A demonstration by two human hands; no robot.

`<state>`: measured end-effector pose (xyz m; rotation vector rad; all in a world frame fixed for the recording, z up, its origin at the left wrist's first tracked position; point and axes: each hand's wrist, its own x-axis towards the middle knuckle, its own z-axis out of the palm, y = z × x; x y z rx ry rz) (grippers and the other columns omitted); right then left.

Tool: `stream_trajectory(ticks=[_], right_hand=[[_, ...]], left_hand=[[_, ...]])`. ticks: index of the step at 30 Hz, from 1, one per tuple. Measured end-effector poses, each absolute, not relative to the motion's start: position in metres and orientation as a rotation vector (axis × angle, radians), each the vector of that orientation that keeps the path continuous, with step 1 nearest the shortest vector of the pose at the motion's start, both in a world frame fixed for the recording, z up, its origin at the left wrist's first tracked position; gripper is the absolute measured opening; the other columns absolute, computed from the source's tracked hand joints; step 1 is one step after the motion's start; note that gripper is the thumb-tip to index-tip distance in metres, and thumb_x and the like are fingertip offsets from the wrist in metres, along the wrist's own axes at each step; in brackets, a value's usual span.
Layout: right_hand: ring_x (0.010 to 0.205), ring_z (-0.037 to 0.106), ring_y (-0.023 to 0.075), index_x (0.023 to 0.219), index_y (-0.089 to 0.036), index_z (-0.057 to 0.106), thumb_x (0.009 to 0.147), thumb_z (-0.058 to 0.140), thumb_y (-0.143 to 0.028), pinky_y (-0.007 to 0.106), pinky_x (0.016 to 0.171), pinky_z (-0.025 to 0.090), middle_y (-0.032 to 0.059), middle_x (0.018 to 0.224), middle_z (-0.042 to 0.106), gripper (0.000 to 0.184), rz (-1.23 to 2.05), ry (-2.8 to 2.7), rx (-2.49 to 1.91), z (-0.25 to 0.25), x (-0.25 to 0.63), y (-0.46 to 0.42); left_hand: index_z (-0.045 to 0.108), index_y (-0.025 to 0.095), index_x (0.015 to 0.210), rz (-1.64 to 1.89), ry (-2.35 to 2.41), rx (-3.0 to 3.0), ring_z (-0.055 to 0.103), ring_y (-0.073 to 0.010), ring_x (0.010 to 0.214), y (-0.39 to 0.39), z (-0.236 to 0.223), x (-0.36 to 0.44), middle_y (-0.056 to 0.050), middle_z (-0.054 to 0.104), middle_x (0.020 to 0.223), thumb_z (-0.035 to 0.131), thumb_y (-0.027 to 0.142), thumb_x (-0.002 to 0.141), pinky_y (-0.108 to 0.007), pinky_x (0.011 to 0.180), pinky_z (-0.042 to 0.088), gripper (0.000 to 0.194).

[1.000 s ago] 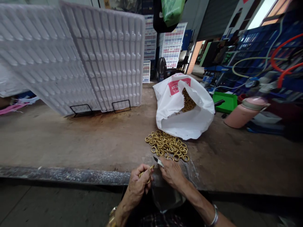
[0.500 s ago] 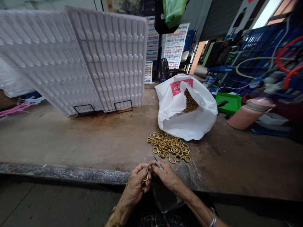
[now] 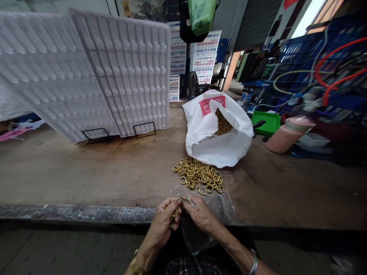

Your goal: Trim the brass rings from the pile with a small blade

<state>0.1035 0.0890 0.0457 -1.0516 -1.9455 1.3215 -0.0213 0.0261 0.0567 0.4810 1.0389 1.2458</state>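
Observation:
My left hand [image 3: 164,220] is closed around brass rings [image 3: 174,213] at the near edge of the workbench. My right hand [image 3: 198,213] pinches a small blade [image 3: 189,199] and presses against the left hand and its rings. Just beyond my hands lies a loose pile of brass rings [image 3: 198,176] on the bench top. Behind the pile a white plastic bag [image 3: 217,131] with a red label lies open, more brass rings showing inside it.
White moulded trays [image 3: 94,72] lean on wire stands at the back left of the bench [image 3: 86,172]. A pink flask [image 3: 288,134] and a green tray [image 3: 265,122] sit to the right. A clear plastic bag [image 3: 197,236] hangs below my hands.
My two hands have come together at the bench edge. The blade, earlier pointing up and clear of the left hand, now lies low between the hands against the rings.

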Motion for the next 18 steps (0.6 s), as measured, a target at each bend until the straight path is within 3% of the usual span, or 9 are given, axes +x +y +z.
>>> stream_trajectory(ticks=[4,10,18], right_hand=[[0.05,0.035,0.0093,0.057,-0.019,0.045,0.078,0.042,-0.037,0.021,0.048,0.029,-0.0057,0.05,0.039,0.028,1.136,-1.922,-1.165,0.048,0.117,0.101],[0.051,0.041,0.0106,0.06,-0.019,0.049,0.077,0.041,-0.043,0.021,0.05,0.032,-0.0035,0.053,0.046,0.03,0.961,-1.721,-1.328,0.04,0.144,0.119],[0.047,0.038,0.0098,0.06,-0.02,0.047,0.08,0.038,-0.036,0.02,0.048,0.028,-0.0046,0.049,0.041,0.027,0.688,-1.949,-1.317,0.026,0.141,0.113]], left_hand=[[0.054,0.015,0.082,1.188,0.974,0.438,0.039,-0.0024,0.042,0.022,0.063,-0.026,0.004,0.049,0.063,0.064,0.04,0.072,-0.013,0.035,0.022,0.029],[0.054,0.014,0.079,0.924,0.969,0.428,0.04,-0.0027,0.042,-0.001,0.064,-0.025,0.003,0.051,0.061,0.063,0.035,0.074,-0.013,0.035,0.022,0.023],[0.058,0.012,0.074,0.725,1.069,0.385,0.043,-0.0046,0.041,-0.021,0.017,-0.007,0.001,0.055,0.057,0.067,0.036,0.067,-0.015,0.036,0.021,0.027]])
